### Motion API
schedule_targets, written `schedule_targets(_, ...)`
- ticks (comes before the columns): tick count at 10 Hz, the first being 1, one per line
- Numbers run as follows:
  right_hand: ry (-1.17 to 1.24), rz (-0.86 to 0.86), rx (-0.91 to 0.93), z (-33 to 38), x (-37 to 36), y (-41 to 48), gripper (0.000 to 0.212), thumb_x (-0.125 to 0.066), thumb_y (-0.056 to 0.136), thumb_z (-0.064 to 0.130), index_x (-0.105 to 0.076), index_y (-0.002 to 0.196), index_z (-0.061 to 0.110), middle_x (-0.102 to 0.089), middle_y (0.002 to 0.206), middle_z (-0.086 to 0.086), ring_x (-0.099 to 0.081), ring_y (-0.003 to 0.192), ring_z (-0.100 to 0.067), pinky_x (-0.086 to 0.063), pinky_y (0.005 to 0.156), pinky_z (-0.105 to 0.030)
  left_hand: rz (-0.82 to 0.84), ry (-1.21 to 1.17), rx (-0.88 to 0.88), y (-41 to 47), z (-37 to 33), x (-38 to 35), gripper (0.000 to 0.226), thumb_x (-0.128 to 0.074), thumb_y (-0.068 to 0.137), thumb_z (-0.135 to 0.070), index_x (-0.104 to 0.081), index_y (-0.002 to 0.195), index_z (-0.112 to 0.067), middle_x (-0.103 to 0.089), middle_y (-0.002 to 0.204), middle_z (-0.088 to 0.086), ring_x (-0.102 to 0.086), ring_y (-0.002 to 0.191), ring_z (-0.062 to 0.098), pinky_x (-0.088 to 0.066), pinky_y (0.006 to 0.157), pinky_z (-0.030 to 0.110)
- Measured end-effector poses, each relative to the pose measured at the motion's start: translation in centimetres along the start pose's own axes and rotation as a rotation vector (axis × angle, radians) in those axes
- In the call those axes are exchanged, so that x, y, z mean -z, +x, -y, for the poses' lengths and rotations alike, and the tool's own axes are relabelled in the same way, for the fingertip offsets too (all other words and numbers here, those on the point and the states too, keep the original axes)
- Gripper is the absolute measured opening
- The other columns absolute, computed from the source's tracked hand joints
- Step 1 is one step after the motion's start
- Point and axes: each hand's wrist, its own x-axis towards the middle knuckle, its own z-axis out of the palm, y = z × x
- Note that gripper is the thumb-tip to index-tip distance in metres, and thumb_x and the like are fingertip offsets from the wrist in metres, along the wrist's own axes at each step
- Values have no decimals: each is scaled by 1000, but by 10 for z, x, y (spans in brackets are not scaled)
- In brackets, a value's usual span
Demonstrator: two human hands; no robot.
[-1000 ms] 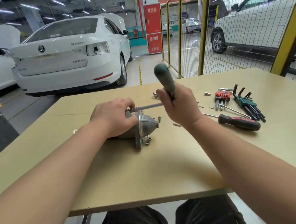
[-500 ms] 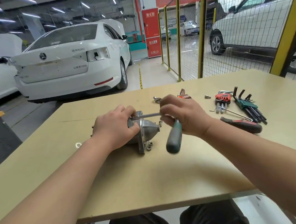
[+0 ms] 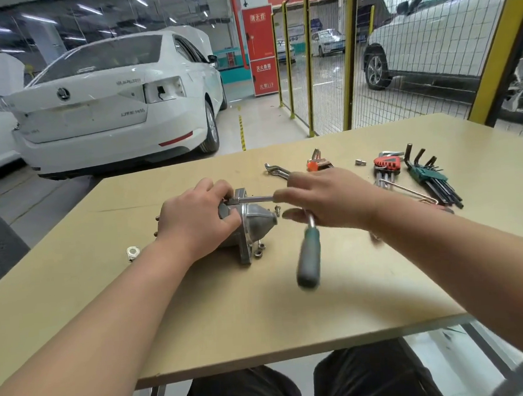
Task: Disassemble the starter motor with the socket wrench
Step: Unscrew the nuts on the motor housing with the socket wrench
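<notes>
**While one hand steadies the motor, the other works the wrench**

Though only the head view is on offer, it shows the job plainly. At the centre of the frame the starter motor [image 3: 255, 221] lies on its side on the table [image 3: 230, 316], its cone-shaped nose pointing right. The left hand [image 3: 194, 221] is curled over the motor's body and grips it firmly, fingertips up by the flange where the tool meets it. The socket wrench [image 3: 308, 256] has its extension bar running level from that flange to the right hand [image 3: 327, 200]. That hand holds the tool near its head, with loosely bent fingers above and the thumb below, while the green handle hangs blurred toward the lower middle.

Loose nuts [image 3: 259, 250] beside the flange suggest some fasteners are already out, and one at the top is now in hand. Next, I judge, comes a full handle swing, the socket kept square on the bolt and the motor pinned against rolling.

Hex keys [image 3: 430, 178] lie at the right.
</notes>
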Motion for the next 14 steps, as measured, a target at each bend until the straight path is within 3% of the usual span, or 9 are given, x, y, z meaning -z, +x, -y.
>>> schedule_targets(1,182,147,-360,0,-6,1,34,-52,94,31,-59,120,10,-68,99,-11,-64,78,-28,-51,64,-34,-7,-3,-12,1,0,-1,26,-34,73,-52,-45,90,-36,-54,93,-13,-42,71,11,-22,53,25)
schedule_targets(2,952,199,-1140,5,-7,23,28,-44,96,31,-60,96,8,-63,63,-5,-46,42,-18,-37,39,-23,-12,9,-16,1,1,-2,26,-38,76,-51,-50,92,-34,-54,94,-12,-40,71,10,-22,54,26)
schedule_targets(3,1470,309,-1356,0,4,31,37,-38,98,41,-53,82,11,-46,48,-1,-20,26,-9,-19,30,-14,12,22,-13,2,1,-3,21,-44,80,-48,-50,94,-35,-53,96,-11,-44,74,12,-25,57,27)
schedule_targets(5,-4,9,-121,-3,0,14,13,-59,89,13,-69,93,7,-64,73,-7,-58,53,-27,-44,44,-32,65,39,-27,4,4,-1,45,-28,78,-55,-48,117,-49,-42,90,-13,-46,78,11,-29,58,27)
schedule_targets(6,-78,155,-102,-10,-3,6,26,-55,93,21,-64,115,8,-64,94,-12,-63,69,-34,-52,55,-43,19,30,-21,2,2,-1,42,-31,76,-53,-57,109,-44,-47,89,-11,-54,81,15,-27,57,26)
schedule_targets(8,1461,292,-1319,1,1,28,45,-44,95,46,-63,85,7,-47,50,0,-26,29,-10,-25,31,-17,-107,-44,-21,-5,-1,-1,36,-44,74,-44,-69,99,-35,-56,85,-8,-59,70,20,-28,54,23)
schedule_targets(11,-49,62,-57,-6,-2,3,21,-57,91,18,-68,107,8,-66,90,-11,-64,70,-34,-54,55,-44,15,6,2,3,-2,-1,40,-37,80,-51,-58,113,-44,-45,89,-12,-43,74,12,-28,58,26)
schedule_targets(13,1400,152,-1394,1,0,35,37,-45,95,41,-62,86,10,-48,54,-3,-27,31,-10,-26,31,-18,-40,-18,20,0,-5,-2,42,-37,75,-48,-65,106,-39,-53,90,-11,-55,77,16,-28,57,25)
schedule_targets(14,1149,133,-1140,3,-2,26,31,-46,96,34,-62,87,10,-52,54,-5,-36,33,-12,-33,36,-23,-31,-12,22,1,-5,-1,42,-37,75,-49,-63,107,-40,-53,91,-11,-54,78,17,-28,57,25)
